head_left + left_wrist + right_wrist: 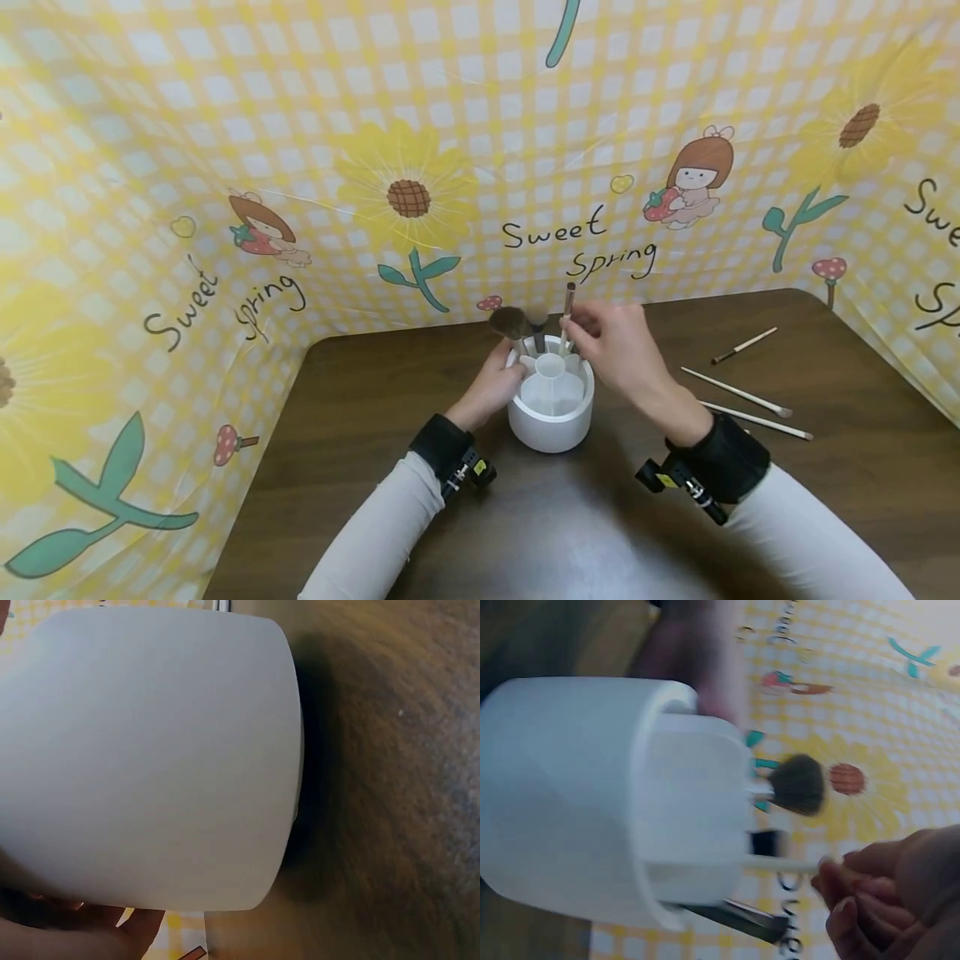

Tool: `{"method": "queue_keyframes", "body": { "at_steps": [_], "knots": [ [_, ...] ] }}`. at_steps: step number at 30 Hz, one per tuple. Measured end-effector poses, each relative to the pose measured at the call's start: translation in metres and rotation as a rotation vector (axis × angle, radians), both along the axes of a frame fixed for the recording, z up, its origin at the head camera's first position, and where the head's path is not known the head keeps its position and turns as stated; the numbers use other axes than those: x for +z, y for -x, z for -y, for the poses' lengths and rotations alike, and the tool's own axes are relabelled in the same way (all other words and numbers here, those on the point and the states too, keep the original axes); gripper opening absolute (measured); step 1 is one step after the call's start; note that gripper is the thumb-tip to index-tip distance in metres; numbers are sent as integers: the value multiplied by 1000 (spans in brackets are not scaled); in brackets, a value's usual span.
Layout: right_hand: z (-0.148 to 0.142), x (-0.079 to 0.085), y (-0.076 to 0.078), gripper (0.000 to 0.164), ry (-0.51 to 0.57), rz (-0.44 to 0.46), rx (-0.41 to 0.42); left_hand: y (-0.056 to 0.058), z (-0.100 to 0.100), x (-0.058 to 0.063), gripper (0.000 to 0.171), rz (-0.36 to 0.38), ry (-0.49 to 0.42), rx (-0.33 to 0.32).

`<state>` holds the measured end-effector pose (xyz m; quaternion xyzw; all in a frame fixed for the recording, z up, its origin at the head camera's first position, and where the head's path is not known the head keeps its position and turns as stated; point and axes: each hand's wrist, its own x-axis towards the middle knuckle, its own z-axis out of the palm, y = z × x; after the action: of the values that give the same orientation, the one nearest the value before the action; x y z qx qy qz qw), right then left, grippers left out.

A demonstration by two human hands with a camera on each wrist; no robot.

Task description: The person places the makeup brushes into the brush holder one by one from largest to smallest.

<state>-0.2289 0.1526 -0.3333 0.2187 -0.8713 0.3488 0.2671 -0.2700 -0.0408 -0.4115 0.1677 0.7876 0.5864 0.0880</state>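
A white round brush holder with inner compartments stands on the table. My left hand grips its left side, thumb at the rim; in the left wrist view the holder's smooth wall hides much of that hand. With thumb and fingertips, my right hand pinches a thin pale-handled makeup brush, bristles up, its lower end within the holder's back right. A big fluffy makeup brush and a smaller dark one stand at the back. The right wrist view also shows a slanted dark brush.
Several thin makeup brushes, among them a short one and a longer one, lie on the brown table to the right. A yellow checked cloth with printed flowers hangs behind the table and along its sides.
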Motion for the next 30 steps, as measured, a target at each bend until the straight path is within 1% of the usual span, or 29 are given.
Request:
{"method": "queue_keyframes", "body": {
  "at_steps": [2,4,7,11,16,20,22,24,25,26,28,30],
  "knots": [
    [3,-6,0,9,-66,34,-42,5,-1,-9,55,3,0,2],
    [5,-9,0,10,-118,55,-75,7,-2,-14,55,-9,3,4],
    [3,-10,-2,11,-160,60,-103,7,-3,-16,56,-17,4,2],
    [-9,-4,-4,13,-133,59,-101,7,-4,-13,57,-9,20,8],
    [-36,5,-8,15,-95,20,-131,8,-4,-11,55,-12,26,30],
    [-69,10,-13,18,-123,-24,-200,8,-2,-12,55,-5,27,31],
    [-88,11,-15,19,-142,-12,-243,8,-1,-13,56,0,31,26],
    [-109,10,-17,21,-175,36,-286,8,0,-12,57,-2,32,18],
    [-119,9,-17,22,-197,78,-304,4,0,-8,57,9,34,15],
    [-129,7,-18,22,-225,129,-317,0,0,-3,58,12,37,14],
    [-148,1,-20,23,-284,241,-323,1,0,-3,58,11,45,17],
    [-165,-9,-21,22,-334,357,-307,1,1,-4,57,17,49,21]
  ]
}}
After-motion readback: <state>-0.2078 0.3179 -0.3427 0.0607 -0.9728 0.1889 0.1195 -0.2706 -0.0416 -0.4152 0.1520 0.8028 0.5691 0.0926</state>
